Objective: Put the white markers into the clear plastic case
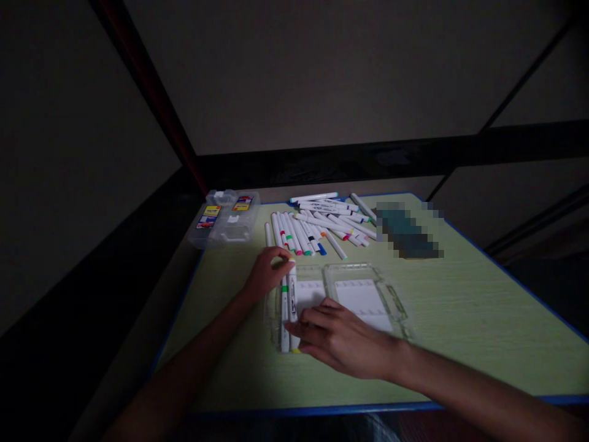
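Note:
A clear plastic case (327, 274) lies opened flat on the table, with white ridged inserts in both halves. Along its left side lies a white marker with a green band (284, 307). Right beside that one is a white marker with yellow ends (293, 291), roughly parallel to it. My left hand (265, 273) pinches the far end of the yellow-ended marker between thumb and fingers. Over the right part of the case, my right hand (343, 337) reaches across with its fingers at the near end of the same marker. Its fingertips partly cover that end.
Several loose white markers (301, 233) with coloured ends are heaped beyond the case. Two clear plastic boxes with labels (230, 221) sit at the table's far left. A pixelated dark green object (405, 227) lies to the right. The pale green table (483, 344) has a blue edge.

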The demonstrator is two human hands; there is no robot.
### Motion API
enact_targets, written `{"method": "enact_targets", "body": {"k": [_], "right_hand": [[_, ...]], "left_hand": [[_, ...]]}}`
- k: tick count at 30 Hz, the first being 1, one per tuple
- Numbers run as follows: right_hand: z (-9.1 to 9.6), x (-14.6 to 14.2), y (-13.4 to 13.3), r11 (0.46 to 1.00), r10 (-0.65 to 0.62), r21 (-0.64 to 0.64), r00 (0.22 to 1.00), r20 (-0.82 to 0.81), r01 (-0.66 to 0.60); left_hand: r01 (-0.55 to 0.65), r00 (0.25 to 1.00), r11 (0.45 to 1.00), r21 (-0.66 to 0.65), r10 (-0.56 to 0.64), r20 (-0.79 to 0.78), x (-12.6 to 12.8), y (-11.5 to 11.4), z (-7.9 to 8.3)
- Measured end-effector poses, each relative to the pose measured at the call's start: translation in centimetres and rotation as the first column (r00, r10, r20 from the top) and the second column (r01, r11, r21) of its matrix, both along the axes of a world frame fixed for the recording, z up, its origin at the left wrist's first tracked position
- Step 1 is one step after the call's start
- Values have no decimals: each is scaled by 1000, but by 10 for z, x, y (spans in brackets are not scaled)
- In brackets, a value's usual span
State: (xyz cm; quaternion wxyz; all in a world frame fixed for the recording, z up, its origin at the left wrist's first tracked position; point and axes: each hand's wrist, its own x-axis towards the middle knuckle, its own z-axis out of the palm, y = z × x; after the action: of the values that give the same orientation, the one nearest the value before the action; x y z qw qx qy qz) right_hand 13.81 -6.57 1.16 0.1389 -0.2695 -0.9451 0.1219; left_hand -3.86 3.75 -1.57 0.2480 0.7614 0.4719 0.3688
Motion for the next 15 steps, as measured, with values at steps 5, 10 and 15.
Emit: {"method": "enact_targets", "body": {"k": [5, 10, 15], "right_hand": [[0, 0, 0, 1000, 4, 12, 1000, 16, -4], [-3, 1, 1, 1000, 9, 23, 1000, 17, -9], [-4, 2, 1, 999, 19, 33, 1000, 5, -19]], "left_hand": [[-3, 1000, 1000, -5, 3, -7, 0, 0, 1], [1, 1000, 1000, -29, -1, -4, 0, 1, 2], [-5, 1000, 1000, -30, 5, -6, 0, 2, 2]]}}
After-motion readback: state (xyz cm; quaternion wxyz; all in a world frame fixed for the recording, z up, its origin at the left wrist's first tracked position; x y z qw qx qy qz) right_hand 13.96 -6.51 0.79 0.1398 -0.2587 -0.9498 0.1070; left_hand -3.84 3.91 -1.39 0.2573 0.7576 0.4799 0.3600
